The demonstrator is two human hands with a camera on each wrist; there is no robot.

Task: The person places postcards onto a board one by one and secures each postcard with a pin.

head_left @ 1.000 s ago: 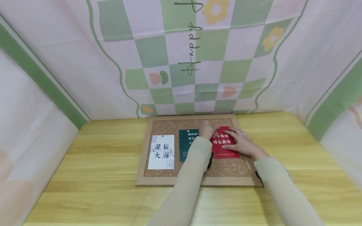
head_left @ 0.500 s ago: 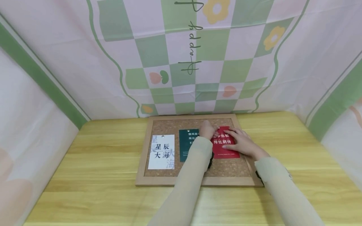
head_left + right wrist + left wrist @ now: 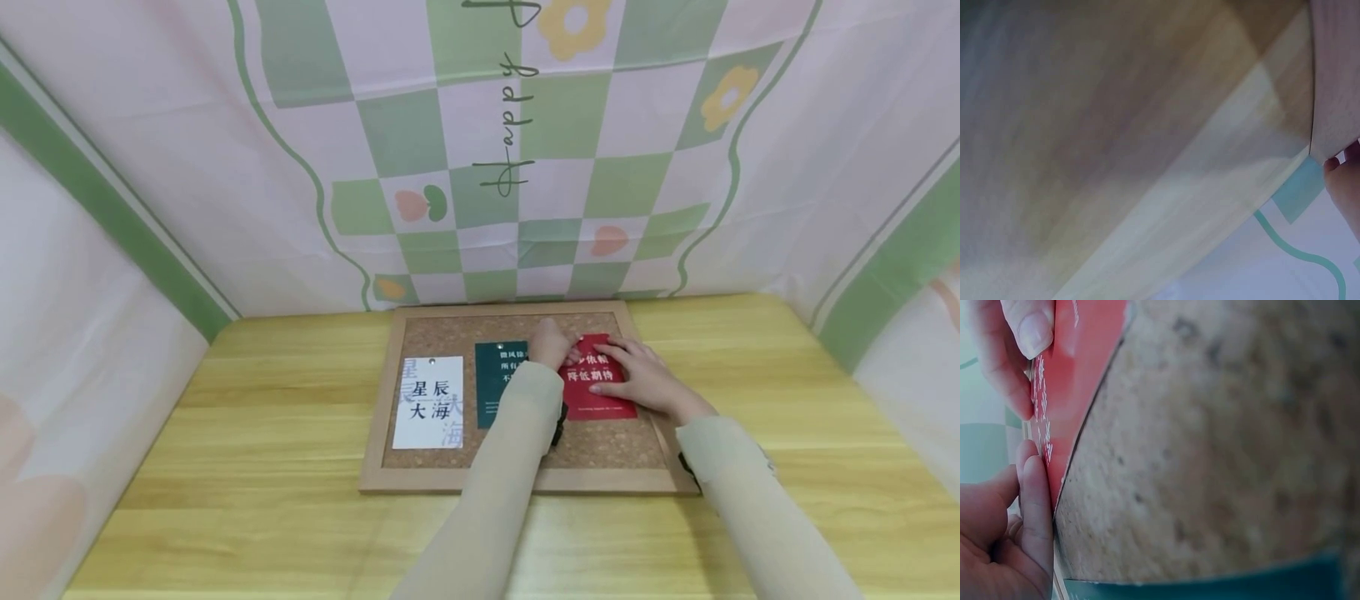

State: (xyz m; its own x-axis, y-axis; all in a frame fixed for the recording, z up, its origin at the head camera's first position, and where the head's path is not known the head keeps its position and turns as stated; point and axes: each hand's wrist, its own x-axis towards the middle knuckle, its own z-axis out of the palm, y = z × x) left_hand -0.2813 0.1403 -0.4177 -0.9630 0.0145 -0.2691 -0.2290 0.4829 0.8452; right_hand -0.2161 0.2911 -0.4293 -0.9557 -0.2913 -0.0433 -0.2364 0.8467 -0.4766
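Note:
A red card (image 3: pixel 600 400) with white lettering lies on the right part of a framed cork board (image 3: pixel 435 322). My left hand (image 3: pixel 550 343) is at the card's top edge, its fingers curled and seeming to pinch a small silvery thumbtack (image 3: pixel 581 338); the fingertips partly hide it. In the left wrist view, the left hand (image 3: pixel 1007 534) has its fingertips against the card's edge. My right hand (image 3: pixel 647 377) lies spread over the card's right side, thumb on its face. Left of these, a green card (image 3: pixel 491 396) is partly covered by my left arm.
A white card (image 3: pixel 427 425) with dark lettering is tacked on the board's left side. Under the board is a yellow wood-grain table (image 3: pixel 255 467). Fabric walls (image 3: pixel 277 250) with green and white checks stand behind and at both sides.

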